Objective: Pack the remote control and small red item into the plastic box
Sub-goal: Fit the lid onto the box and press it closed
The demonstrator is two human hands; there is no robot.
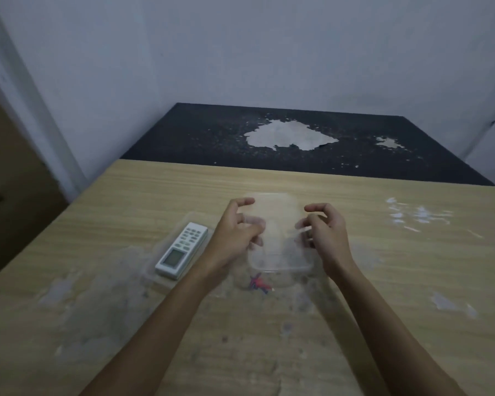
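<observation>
From the head view I take the clear plastic box (279,247) as my landmark: it sits mid-counter (397,281), its long axis running away from me, and it is transparent enough that only its rim and a pale lid-like sheet at its far end give it away. My left hand (235,235) is at its left side and my right hand (323,232) at its right, fingers curled and seemingly pinching the clear plastic from both sides; I judge both are gripping the box or its lid, though the blur there stops me telling which part.

The remote control (182,251) lies to the left of the box, just beyond my left hand. It is white, with a grey display at the near end and rows of buttons at the far end, its long axis tilted up and to the right, and it seems to rest on another clear plastic piece. My left hand is plainly the nearer one to it.

The small red item (259,284) lies just on the near side of the box, between my forearms, red with blue streaks; its shape is too small to read. Neither thing is inside yet.
</observation>
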